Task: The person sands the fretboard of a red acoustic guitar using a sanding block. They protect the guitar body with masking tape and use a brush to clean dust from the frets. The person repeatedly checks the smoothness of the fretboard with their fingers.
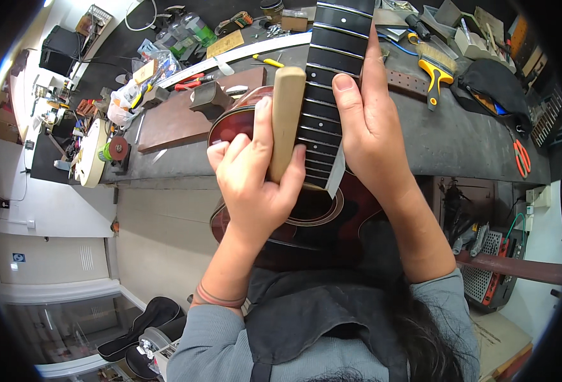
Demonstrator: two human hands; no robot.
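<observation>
A dark red acoustic guitar (363,197) rests across my lap with its neck pointing away from me. Its dark fretboard (337,62) has metal frets and small dot inlays. My left hand (246,172) is closed on a pale wooden block (287,105), index finger along its side and thumb by the fretboard. The block lies lengthwise along the left edge of the fretboard; its underside is hidden. My right hand (373,124) grips the neck from the right, thumb at the fretboard edge and the fingers partly hidden. A pale strip (336,175) shows along the fretboard's lower right edge.
Ahead stands a dark workbench (185,159) bearing a brown board (173,124), a yellow-handled brush (435,70), red-handled pliers (520,158) and a black pouch (497,89). Bottles (195,27) stand at the back. A perforated metal box (487,267) is below right.
</observation>
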